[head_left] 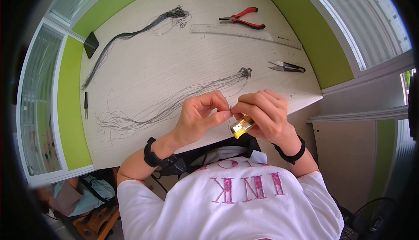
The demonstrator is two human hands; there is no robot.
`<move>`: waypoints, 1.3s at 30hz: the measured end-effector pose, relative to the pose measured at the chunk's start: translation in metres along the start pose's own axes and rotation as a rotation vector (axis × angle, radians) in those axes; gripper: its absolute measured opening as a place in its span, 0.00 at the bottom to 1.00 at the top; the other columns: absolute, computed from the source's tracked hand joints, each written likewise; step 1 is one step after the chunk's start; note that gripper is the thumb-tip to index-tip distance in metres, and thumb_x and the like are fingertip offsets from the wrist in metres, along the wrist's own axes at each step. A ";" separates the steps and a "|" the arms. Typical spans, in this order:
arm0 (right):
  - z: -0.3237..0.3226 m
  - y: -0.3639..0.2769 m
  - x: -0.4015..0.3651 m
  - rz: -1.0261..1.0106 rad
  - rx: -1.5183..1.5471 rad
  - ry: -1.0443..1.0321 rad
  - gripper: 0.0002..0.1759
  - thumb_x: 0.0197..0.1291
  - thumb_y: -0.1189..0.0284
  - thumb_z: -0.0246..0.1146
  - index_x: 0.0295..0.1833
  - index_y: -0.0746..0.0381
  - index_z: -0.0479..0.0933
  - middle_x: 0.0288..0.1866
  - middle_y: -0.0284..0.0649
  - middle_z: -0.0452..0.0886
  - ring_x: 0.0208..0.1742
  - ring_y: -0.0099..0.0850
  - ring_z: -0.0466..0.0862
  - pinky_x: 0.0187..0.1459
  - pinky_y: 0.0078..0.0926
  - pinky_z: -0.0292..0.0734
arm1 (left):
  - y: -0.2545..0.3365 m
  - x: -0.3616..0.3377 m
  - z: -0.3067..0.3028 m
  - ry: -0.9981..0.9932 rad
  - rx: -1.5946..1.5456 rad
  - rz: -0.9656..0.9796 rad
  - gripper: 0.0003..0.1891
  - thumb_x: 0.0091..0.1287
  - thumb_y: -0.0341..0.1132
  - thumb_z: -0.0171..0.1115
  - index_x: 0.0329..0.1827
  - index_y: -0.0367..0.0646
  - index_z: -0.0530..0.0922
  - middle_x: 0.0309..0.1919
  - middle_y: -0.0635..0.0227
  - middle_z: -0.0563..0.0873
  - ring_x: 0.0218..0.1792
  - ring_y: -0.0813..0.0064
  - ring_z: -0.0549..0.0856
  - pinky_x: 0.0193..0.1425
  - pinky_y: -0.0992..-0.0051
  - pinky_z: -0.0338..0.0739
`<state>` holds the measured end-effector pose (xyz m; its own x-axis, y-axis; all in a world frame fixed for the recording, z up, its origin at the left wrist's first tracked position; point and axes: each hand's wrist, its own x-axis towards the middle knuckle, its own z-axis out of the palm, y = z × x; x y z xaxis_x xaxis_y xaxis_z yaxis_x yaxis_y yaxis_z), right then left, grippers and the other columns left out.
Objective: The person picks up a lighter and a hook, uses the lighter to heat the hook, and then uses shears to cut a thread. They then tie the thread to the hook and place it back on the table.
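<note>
My left hand (201, 112) is closed in a pinch, thumb and forefinger meeting on a thin dark cord (230, 108). Close beside it, my right hand (267, 112) has its fingertips at the same cord. Its curled fingers also hold a yellow lighter (241, 127), tilted with its metal end toward me. Both hands are above the near edge of the table. Just beyond them lies a loose bundle of thin dark cords (174, 102), with small loops gathered at its right end. How the cord sits inside the fingertips is hidden.
Farther back lie another dark cord bundle (144, 33), red-handled pliers (242, 20), a clear ruler (231, 30) and thread snips (289, 67). Tweezers (86, 105) and a black object (91, 45) are at the left edge. Green-and-white partitions (301, 26) border the table (144, 72). Another person (80, 194) sits lower left.
</note>
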<state>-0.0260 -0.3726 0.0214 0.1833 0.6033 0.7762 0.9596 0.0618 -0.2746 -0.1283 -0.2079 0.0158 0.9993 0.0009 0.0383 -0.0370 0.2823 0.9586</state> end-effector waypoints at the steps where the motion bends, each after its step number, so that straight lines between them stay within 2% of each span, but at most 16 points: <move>1: 0.002 0.000 0.000 0.009 0.018 0.009 0.19 0.31 0.73 0.68 0.35 0.62 0.76 0.31 0.34 0.76 0.24 0.26 0.75 0.22 0.21 0.65 | 0.000 0.000 0.000 0.000 0.000 0.000 0.02 0.59 0.23 0.60 0.33 0.33 0.77 0.32 0.66 0.79 0.36 0.79 0.75 0.45 0.77 0.68; 5: 0.009 -0.006 -0.001 0.068 0.072 0.073 0.19 0.29 0.75 0.68 0.35 0.62 0.75 0.30 0.34 0.76 0.24 0.27 0.76 0.22 0.22 0.67 | -0.001 0.000 0.002 0.017 0.018 0.055 0.01 0.58 0.22 0.60 0.31 0.34 0.77 0.32 0.66 0.78 0.36 0.79 0.75 0.44 0.77 0.68; 13: 0.010 -0.020 -0.002 0.380 0.275 0.061 0.15 0.34 0.80 0.68 0.32 0.63 0.74 0.28 0.36 0.76 0.24 0.30 0.77 0.23 0.23 0.71 | -0.001 0.000 0.001 0.052 0.081 0.117 0.03 0.57 0.20 0.60 0.29 0.36 0.75 0.30 0.66 0.78 0.35 0.79 0.75 0.43 0.78 0.68; 20: 0.007 -0.017 -0.003 0.491 0.230 0.072 0.15 0.35 0.84 0.67 0.34 0.65 0.74 0.29 0.37 0.76 0.26 0.31 0.78 0.26 0.22 0.73 | 0.002 -0.003 0.004 0.000 0.070 0.136 0.03 0.57 0.19 0.59 0.29 0.36 0.75 0.31 0.67 0.78 0.34 0.80 0.74 0.43 0.78 0.68; 22: -0.003 -0.005 -0.002 0.589 0.108 0.173 0.14 0.36 0.85 0.66 0.34 0.65 0.74 0.30 0.37 0.76 0.27 0.30 0.79 0.27 0.21 0.73 | 0.004 -0.001 0.002 -0.043 0.056 0.158 0.03 0.57 0.19 0.59 0.29 0.36 0.75 0.31 0.67 0.78 0.34 0.80 0.74 0.43 0.78 0.68; 24: -0.013 -0.010 0.002 0.532 0.132 0.163 0.13 0.38 0.85 0.65 0.34 0.65 0.76 0.30 0.37 0.77 0.29 0.29 0.79 0.29 0.20 0.73 | 0.001 0.001 -0.002 0.034 0.042 0.075 0.02 0.58 0.20 0.59 0.29 0.35 0.76 0.31 0.68 0.78 0.34 0.81 0.74 0.42 0.80 0.68; 27: -0.010 -0.009 0.003 0.422 0.279 0.103 0.14 0.36 0.85 0.65 0.34 0.63 0.78 0.30 0.37 0.78 0.28 0.29 0.79 0.28 0.20 0.72 | 0.004 0.002 -0.002 0.039 0.028 0.056 0.01 0.59 0.21 0.58 0.30 0.35 0.77 0.31 0.69 0.78 0.34 0.83 0.73 0.40 0.81 0.67; 34: -0.003 -0.007 0.006 0.203 0.212 0.112 0.18 0.32 0.83 0.67 0.36 0.61 0.79 0.28 0.35 0.77 0.25 0.28 0.78 0.24 0.23 0.71 | 0.001 0.002 -0.003 0.013 0.035 0.030 0.01 0.61 0.22 0.58 0.32 0.33 0.77 0.31 0.70 0.78 0.33 0.85 0.73 0.39 0.82 0.68; 39: 0.000 -0.003 0.005 0.140 0.161 0.095 0.19 0.29 0.81 0.67 0.36 0.60 0.78 0.28 0.34 0.77 0.25 0.29 0.77 0.23 0.23 0.70 | 0.000 0.002 -0.002 0.007 0.010 0.014 0.02 0.61 0.23 0.58 0.33 0.33 0.77 0.33 0.69 0.78 0.35 0.84 0.74 0.41 0.82 0.69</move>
<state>-0.0278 -0.3696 0.0265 0.3388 0.5376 0.7721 0.8784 0.1134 -0.4643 -0.1262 -0.2056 0.0154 0.9987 0.0114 0.0498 -0.0510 0.2728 0.9607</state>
